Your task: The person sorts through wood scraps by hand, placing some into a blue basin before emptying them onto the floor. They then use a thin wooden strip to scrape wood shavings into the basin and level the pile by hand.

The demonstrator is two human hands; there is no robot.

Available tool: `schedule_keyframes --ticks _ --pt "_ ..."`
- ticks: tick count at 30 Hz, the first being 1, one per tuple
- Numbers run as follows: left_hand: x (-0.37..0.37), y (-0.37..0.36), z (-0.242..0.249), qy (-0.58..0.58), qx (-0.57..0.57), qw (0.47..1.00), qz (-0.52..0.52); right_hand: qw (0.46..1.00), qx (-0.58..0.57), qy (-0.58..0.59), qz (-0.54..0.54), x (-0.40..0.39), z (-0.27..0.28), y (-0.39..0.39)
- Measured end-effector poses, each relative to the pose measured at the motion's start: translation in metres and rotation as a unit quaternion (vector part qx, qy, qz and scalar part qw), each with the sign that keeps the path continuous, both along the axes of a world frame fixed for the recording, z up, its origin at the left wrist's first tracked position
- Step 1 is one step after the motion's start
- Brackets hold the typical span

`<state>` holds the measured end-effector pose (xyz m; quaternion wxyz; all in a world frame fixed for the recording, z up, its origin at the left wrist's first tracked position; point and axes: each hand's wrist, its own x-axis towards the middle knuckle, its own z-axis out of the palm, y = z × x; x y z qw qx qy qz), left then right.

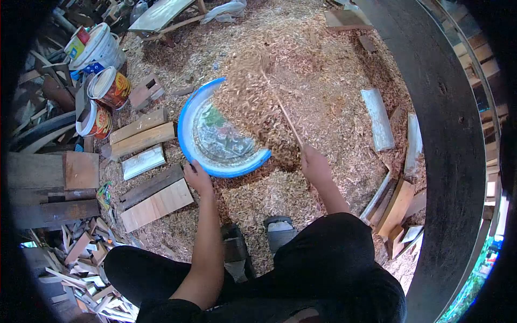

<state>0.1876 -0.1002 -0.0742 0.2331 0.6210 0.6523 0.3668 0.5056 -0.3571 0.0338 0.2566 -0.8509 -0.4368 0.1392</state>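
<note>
A round basin point(186, 129) with a blue rim lies tilted on the shavings, its patterned inside partly showing. My left hand point(198, 177) grips the rim at its lower left. In my right hand point(316, 166) is a thin wooden stick point(284, 110), held at its lower end and slanting up to the left. Brown wood shavings point(247, 102) spill over the basin's right side and hide that part of the rim; some are blurred. What the stick's far end joins is hidden in the shavings.
Wood blocks point(142, 139) lie left of the basin, near stacked buckets point(110, 89). A pale board point(378, 119) and offcuts point(396, 209) are at the right, beside a long dark beam point(444, 134). A low table point(161, 15) stands at the top left. My feet point(280, 232) are below the basin.
</note>
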Motion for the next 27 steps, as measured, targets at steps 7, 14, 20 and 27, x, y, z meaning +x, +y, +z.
schedule_keyframes --ticks 7,14,20,27 --pt "0.004 -0.012 0.005 -0.098 -0.032 0.992 -0.071 0.996 -0.020 0.024 0.083 0.001 0.013 0.000" --pt "-0.013 0.015 0.023 -0.252 -0.089 0.950 -0.159 0.998 -0.042 0.022 0.041 0.005 0.034 -0.019" --pt "-0.048 0.059 -0.001 -0.247 -0.070 0.951 -0.171 0.993 -0.068 0.004 -0.095 0.030 0.018 -0.059" --pt "-0.038 0.065 0.039 -0.315 -0.114 0.939 -0.082 0.973 -0.132 0.007 -0.191 0.052 0.026 -0.083"
